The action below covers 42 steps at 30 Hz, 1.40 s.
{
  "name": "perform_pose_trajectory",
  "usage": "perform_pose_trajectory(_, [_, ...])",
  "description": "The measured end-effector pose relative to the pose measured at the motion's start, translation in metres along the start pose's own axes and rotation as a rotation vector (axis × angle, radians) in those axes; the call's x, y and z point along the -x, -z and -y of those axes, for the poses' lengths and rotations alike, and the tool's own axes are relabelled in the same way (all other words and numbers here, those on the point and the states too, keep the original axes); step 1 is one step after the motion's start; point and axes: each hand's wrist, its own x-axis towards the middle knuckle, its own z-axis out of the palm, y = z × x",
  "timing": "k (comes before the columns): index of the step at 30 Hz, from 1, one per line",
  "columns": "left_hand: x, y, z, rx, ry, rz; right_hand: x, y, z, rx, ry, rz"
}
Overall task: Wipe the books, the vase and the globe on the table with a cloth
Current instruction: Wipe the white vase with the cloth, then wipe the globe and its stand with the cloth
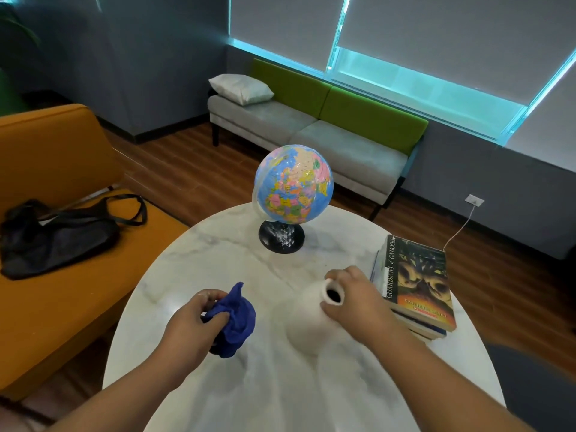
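A white vase (304, 319) stands near the middle of the round marble table (193, 275), and my right hand (352, 299) grips its neck at the dark opening. To the left of the vase, my left hand (190, 325) holds a bunched blue cloth (238, 319) just above the tabletop, apart from the vase. A colourful globe (294, 183) on a black base with white specks stands at the far side of the table. A stack of books (416, 285) lies at the right edge, right beside my right hand.
An orange sofa (56, 157) with a black bag (59, 235) stands close on the left. A grey and green bench (314, 126) with a white pillow sits under the window behind. A white cable runs from a wall socket (473, 200) behind the books.
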Motion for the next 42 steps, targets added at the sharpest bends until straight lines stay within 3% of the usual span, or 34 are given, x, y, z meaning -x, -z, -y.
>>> perform_pose_trajectory(14, [-0.045,0.007,0.017,-0.012,0.069,-0.045,-0.136,0.051,-0.055,0.325,-0.281,-0.022])
perform_pose_trajectory(22, [-0.063,0.002,0.012,-0.02,0.07,-0.083,-0.167,0.059,-0.073,0.287,-0.349,-0.049])
perform_pose_trajectory(25, [-0.064,0.001,0.01,-0.029,0.074,-0.078,-0.173,0.059,-0.072,0.418,-0.346,0.001])
perform_pose_trajectory(29, [-0.063,-0.003,0.003,-0.043,0.063,-0.065,-0.175,0.063,-0.076,0.324,-0.399,0.002])
perform_pose_trajectory(32, [-0.06,-0.003,-0.002,-0.04,0.057,-0.052,-0.156,0.054,-0.075,0.363,-0.357,-0.15])
perform_pose_trajectory(34, [-0.058,-0.004,-0.007,-0.034,0.058,-0.037,-0.138,0.039,-0.062,0.235,-0.23,-0.309])
perform_pose_trajectory(36, [-0.056,-0.006,-0.015,-0.04,0.051,-0.009,-0.117,0.018,-0.04,-0.015,-0.035,-0.352])
perform_pose_trajectory(38, [-0.055,-0.012,-0.024,-0.035,0.034,0.02,-0.089,-0.001,-0.014,-0.268,0.117,-0.242])
perform_pose_trajectory(42, [-0.052,-0.032,-0.05,0.107,0.005,0.103,-0.027,-0.026,0.037,-0.545,0.21,0.205])
